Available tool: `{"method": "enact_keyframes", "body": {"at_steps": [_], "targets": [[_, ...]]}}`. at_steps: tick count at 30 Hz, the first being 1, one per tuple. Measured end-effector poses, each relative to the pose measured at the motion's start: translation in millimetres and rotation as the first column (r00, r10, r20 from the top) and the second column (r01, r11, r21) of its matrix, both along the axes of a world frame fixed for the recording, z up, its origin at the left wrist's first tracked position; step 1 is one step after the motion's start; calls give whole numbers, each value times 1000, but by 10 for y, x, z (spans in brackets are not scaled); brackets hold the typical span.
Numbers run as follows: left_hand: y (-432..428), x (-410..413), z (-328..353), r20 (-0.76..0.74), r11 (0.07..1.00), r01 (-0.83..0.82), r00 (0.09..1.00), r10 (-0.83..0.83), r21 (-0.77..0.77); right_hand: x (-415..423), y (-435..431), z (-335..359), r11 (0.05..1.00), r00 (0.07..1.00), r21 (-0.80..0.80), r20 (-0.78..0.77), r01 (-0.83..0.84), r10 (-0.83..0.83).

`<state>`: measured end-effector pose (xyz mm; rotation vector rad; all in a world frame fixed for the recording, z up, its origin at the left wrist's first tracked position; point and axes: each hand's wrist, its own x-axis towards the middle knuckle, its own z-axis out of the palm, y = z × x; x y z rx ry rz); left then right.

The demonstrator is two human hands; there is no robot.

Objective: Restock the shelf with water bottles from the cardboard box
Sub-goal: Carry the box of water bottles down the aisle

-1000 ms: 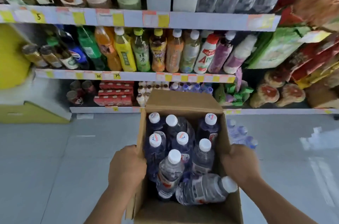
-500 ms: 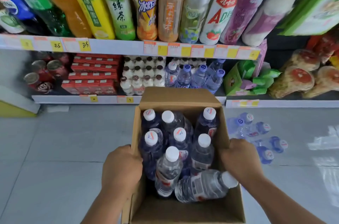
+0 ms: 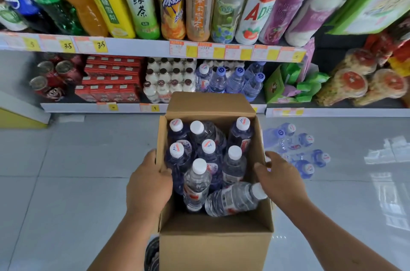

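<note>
Floor tiles (image 3: pixel 66 182) open leftward; our left hand (image 3: pixel 148 184) and right hand (image 3: pixel 280 179) clamp the cardboard box (image 3: pixel 213 246) walls, far flap (image 3: pixel 210 104) hiding shelf (image 3: pixel 88 107) edge, water bottles (image 3: pixel 196 182) bases unseen.

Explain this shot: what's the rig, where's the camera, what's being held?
No machine: a person works bare-handed, and the one camera sits on their head, looking forward and down. The left hand and right hand each grip a side wall of an open brown cardboard box holding clear plastic water bottles with white caps; one bottle lies on its side. Beyond is the low white shelf with similar bottles. More blue-capped bottles sit on the grey tiled floor to the right.
</note>
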<state>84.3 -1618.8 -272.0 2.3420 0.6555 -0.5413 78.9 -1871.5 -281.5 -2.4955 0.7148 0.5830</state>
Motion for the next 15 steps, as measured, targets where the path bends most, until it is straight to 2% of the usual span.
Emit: {"method": "enact_keyframes", "body": {"at_steps": [2,5,7,10,15], "targets": [[-60,-14,224,101,999,-35,994,36,-6,-169,-46,156,998,994,63,104,14,-20],[-183,44,519,247,997,-45,967,60,-67,-340,-99,290,993,970,64,225,-103,87],[-268,99,585,223,985,24,975,14,-170,-354,-83,308,964,955,71,171,-256,241],[-340,86,562,107,947,89,993,-58,-309,-336,-10,302,868,869,34,33,-495,494],[-229,-49,402,58,934,71,997,-55,-351,-316,69,227,786,794,-114,-115,-607,597]]}}
